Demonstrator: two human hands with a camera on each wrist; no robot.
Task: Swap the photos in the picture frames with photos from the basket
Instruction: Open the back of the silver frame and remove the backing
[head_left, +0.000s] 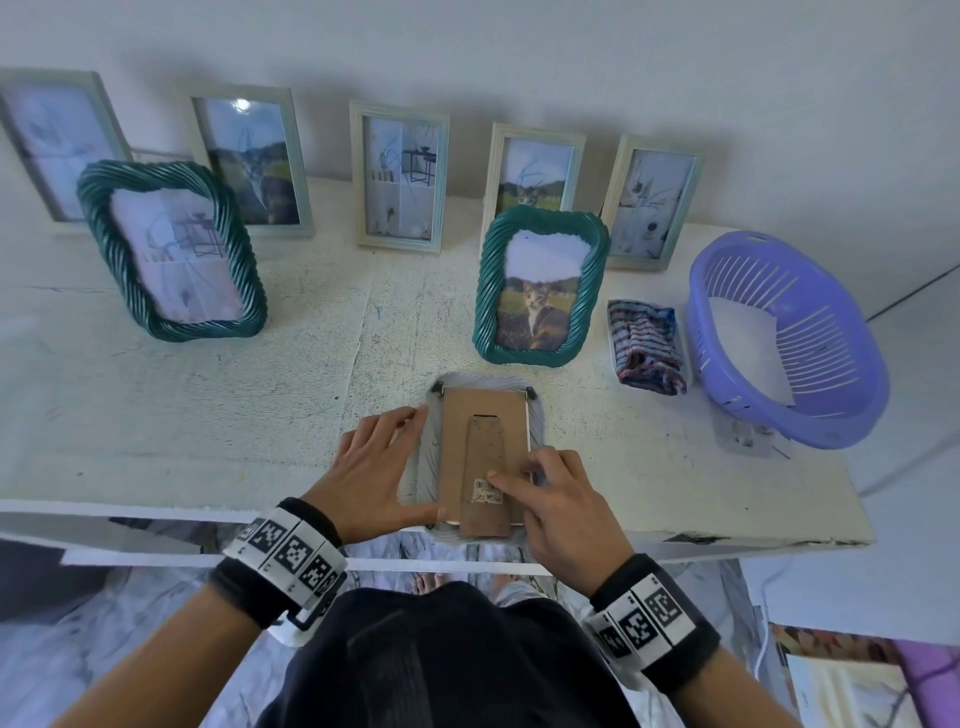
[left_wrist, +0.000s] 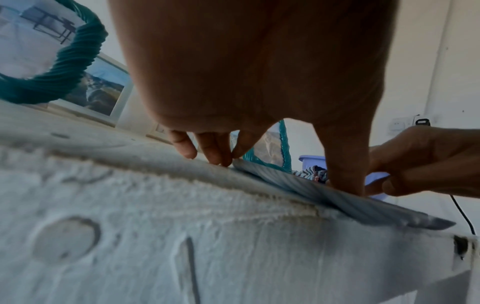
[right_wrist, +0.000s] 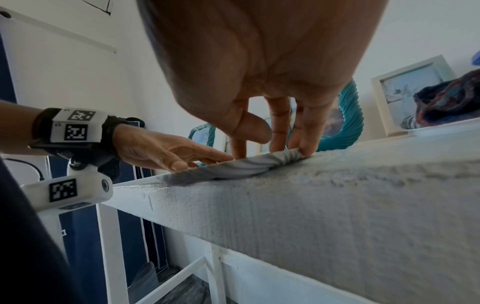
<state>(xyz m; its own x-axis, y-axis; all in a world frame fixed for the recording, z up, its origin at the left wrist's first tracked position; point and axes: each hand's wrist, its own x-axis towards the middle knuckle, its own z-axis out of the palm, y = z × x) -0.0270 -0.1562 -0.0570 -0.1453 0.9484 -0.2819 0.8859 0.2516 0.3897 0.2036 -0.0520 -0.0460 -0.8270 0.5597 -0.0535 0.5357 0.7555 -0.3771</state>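
A pale grey rope-twist picture frame (head_left: 536, 415) lies face down at the table's front edge, its brown cardboard back (head_left: 485, 421) and folded stand facing up. My left hand (head_left: 395, 467) rests flat on the frame's left side, fingers spread straight and thumb along the lower edge. The right hand (head_left: 545, 483) touches the stand's sticker with its index finger, and its other fingertips sit on the frame's right rim. In the right wrist view those fingertips (right_wrist: 303, 150) press down on the frame (right_wrist: 233, 168). The purple basket (head_left: 831, 421) at right holds a white photo sheet (head_left: 743, 343).
Two teal rope frames stand behind, one with a cat photo (head_left: 540, 286) and one on the left (head_left: 171, 249). Several pale rectangular frames lean on the wall. A striped cloth (head_left: 647, 345) lies between the cat frame and the basket. The frame overhangs the table edge (head_left: 675, 535).
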